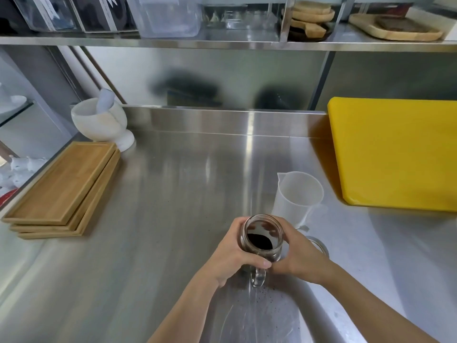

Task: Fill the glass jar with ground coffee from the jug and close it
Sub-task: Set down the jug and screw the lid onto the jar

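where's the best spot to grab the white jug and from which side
Wrap the jug around its upper wall from the right or far side. It stands upright and looks empty; its spout points far-left, and the jar held in both hands blocks the near side.

I've got the glass jar (262,237) near the front of the steel counter (173,194), left hand (235,253) and right hand (296,256) on either side of it. Ground coffee (259,241) in the jar. Jug (296,196) just behind, slightly right. Cutting board (395,154) far right. Stacked trays (64,189) far left, mortar (101,122) behind them, shelf (222,42) above.
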Demonstrator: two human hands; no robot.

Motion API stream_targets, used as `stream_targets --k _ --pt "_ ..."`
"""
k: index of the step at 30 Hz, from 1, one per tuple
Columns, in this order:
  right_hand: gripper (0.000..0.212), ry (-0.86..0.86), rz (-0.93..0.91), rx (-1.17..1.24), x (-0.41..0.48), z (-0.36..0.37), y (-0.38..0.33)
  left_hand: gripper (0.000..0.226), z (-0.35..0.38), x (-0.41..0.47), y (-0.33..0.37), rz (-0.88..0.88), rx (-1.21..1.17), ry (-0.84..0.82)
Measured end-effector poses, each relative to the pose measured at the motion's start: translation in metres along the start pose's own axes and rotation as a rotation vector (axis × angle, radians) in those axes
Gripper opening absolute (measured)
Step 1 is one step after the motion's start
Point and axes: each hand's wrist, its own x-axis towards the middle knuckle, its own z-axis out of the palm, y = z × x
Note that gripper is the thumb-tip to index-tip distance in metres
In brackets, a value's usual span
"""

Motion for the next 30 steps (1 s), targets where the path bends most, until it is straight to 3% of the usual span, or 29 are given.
stream_targets --k 10,20,24,30 --pt "0.081 -0.024 0.052 -0.026 0.005 0.000 0.011 0.074 -0.005 0.007 0.000 -0.047 -0.002 -0.065" --pt "0.073 -0.008 0.223 -0.734 -0.010 -0.034 0.043 0.081 -0.006 0.008 -0.004 -0.022 0.000 -0.092" --pt "0.085 -0.017 0.346 -0.815 -0.016 -0.038 0.051 0.078 -0.009 0.007 -0.002 -0.033 0.034 -0.108" --pt "0.082 -0.076 0.335 -0.861 -0.016 -0.039 0.051 0.079 -0.010 0.004 -0.001 -0.033 0.051 -0.120"
